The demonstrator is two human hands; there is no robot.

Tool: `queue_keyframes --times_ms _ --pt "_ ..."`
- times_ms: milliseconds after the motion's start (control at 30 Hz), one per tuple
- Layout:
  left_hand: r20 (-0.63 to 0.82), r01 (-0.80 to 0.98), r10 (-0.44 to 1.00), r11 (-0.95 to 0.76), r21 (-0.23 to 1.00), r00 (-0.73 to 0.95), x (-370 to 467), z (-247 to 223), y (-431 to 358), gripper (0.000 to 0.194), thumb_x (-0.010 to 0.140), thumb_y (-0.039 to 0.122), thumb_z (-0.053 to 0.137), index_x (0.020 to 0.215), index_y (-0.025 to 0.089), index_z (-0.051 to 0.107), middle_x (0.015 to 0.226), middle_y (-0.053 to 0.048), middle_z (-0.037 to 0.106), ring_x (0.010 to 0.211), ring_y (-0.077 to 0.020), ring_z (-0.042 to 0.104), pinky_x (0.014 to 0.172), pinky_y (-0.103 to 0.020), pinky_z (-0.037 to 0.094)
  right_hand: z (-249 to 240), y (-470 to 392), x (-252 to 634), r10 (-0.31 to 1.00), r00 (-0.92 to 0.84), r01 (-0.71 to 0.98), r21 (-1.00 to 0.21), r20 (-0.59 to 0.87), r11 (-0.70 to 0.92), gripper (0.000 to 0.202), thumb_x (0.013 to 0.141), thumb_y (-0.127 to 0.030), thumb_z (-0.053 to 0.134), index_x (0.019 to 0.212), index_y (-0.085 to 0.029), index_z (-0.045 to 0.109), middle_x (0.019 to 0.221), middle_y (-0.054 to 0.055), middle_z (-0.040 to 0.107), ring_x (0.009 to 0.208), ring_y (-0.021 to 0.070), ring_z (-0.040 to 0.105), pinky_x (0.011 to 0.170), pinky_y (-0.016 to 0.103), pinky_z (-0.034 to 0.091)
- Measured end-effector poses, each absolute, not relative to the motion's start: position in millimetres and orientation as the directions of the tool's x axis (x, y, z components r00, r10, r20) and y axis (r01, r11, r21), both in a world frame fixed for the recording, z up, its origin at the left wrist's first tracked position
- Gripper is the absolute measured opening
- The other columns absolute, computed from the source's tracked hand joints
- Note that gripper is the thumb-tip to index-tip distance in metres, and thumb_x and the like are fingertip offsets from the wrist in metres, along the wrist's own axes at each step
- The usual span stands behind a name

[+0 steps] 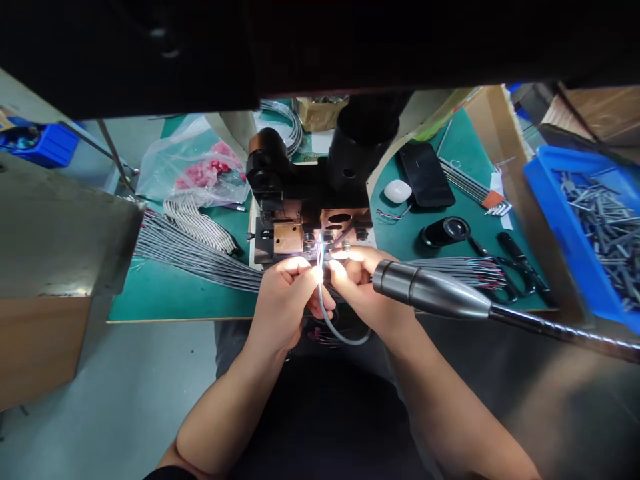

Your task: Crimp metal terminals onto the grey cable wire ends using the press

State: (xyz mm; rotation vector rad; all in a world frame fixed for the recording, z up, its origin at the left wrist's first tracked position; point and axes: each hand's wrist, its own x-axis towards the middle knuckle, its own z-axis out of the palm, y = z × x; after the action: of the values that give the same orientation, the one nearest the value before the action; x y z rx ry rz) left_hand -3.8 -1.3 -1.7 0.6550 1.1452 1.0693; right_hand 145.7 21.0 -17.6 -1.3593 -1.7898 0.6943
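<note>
A grey cable (327,321) with its sheath stripped at the top end fans out into thin coloured wires (321,252) under a bright light. My left hand (283,297) is closed, pinching the cable just below those wires between thumb and fingers. Close on the other side, my right hand (373,287) has its thumb and forefinger drawn together at the front of a black press-like machine (313,193); what they grip is too small to make out. The cable loops down below both hands and curves toward the right.
A metal gooseneck lamp (440,290) reaches in above my right forearm. Bundles of grey cables (200,257) lie left and right. Around them are a bag of pink parts (210,170), a black phone (426,175), a loupe (445,231), scissors (520,277) and a blue bin (555,220).
</note>
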Motion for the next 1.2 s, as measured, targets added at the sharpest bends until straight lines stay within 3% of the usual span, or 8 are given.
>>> queue_keyframes --times_ms 100,200,733,1033,1200 --pt "-0.402 -0.345 0.914 0.393 0.852 0.049 -3 -2 -1 0.019 0.083 0.025 0.060 0.065 0.019 0.059 0.048 0.002 0.061 0.037 -0.0104 0.053 0.041 -0.021 0.045 -25 25 151 0.859 -0.337 0.631 -0.585 0.385 0.510 0.018 0.093 -0.030 0.065 0.107 -0.028 0.077 0.076 0.002 0.071 0.072 0.0205 0.061 0.074 0.035 0.047" --pt "-0.396 -0.342 0.917 0.389 0.855 0.051 -2 -2 -1 0.019 0.085 0.023 0.058 0.066 0.018 0.060 0.049 0.002 0.062 0.038 -0.0100 0.053 0.041 -0.020 0.045 -25 27 154 0.811 -0.411 0.643 -0.498 0.416 0.581 0.021 0.095 -0.030 0.064 0.112 -0.030 0.077 0.076 0.002 0.070 0.068 0.0186 0.058 0.070 0.034 0.044" --pt "-0.359 -0.363 0.932 0.354 0.862 0.056 0 2 -2 0.017 0.088 0.020 0.056 0.071 0.018 0.059 0.052 0.003 0.063 0.042 -0.0104 0.056 0.045 -0.021 0.046 -14 31 155 0.743 -0.444 0.603 -0.447 0.500 0.661 0.017 0.092 -0.018 0.069 0.107 -0.026 0.075 0.068 -0.002 0.066 0.064 0.0148 0.056 0.064 0.030 0.044" --pt "-0.376 -0.412 0.925 0.367 0.834 0.061 1 2 0 0.019 0.084 0.018 0.056 0.065 0.018 0.059 0.050 0.003 0.063 0.040 -0.0097 0.054 0.043 -0.019 0.044 -18 21 162 0.725 -0.529 0.700 -0.257 0.440 0.667 0.023 0.098 -0.031 0.061 0.119 -0.026 0.070 0.064 -0.002 0.057 0.060 0.0166 0.053 0.058 0.033 0.039" --pt "-0.378 -0.414 0.923 0.370 0.832 0.065 2 0 -1 0.018 0.084 0.017 0.055 0.067 0.019 0.059 0.051 0.003 0.064 0.042 -0.0112 0.056 0.044 -0.020 0.045 -16 17 163 0.731 -0.501 0.638 -0.373 0.463 0.673 0.028 0.095 -0.020 0.059 0.122 -0.026 0.066 0.073 -0.002 0.063 0.067 0.0168 0.059 0.065 0.032 0.047"
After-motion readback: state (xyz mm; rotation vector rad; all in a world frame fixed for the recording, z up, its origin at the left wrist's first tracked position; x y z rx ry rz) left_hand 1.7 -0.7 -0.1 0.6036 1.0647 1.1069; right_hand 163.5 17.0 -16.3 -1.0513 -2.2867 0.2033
